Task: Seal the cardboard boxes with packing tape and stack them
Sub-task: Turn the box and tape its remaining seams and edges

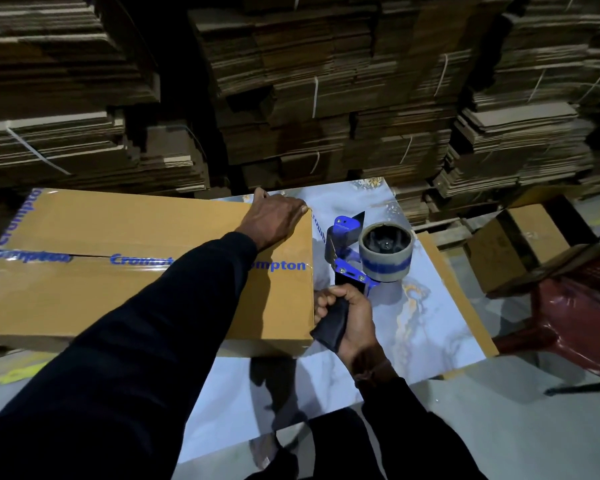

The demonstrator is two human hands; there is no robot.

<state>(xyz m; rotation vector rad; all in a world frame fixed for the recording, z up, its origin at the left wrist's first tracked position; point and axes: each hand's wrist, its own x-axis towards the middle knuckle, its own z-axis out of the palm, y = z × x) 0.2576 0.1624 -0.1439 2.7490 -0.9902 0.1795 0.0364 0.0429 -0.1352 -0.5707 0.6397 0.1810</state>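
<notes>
A brown cardboard box (101,299) lies flat on the marble-patterned table (426,327). Clear tape with blue printed lettering runs along the box's centre seam. My left hand (274,216) rests on the box's far right corner, with the fingers curled over its edge. My right hand (347,317) grips the black handle of a blue tape dispenser (354,258) just off the box's right side. The dispenser carries a roll of packing tape (386,252).
Tall stacks of flattened cardboard (326,81) fill the background behind the table. A smaller cardboard box (513,251) sits on the floor at the right, beside a dark red plastic chair (575,306). Grey floor shows below the table.
</notes>
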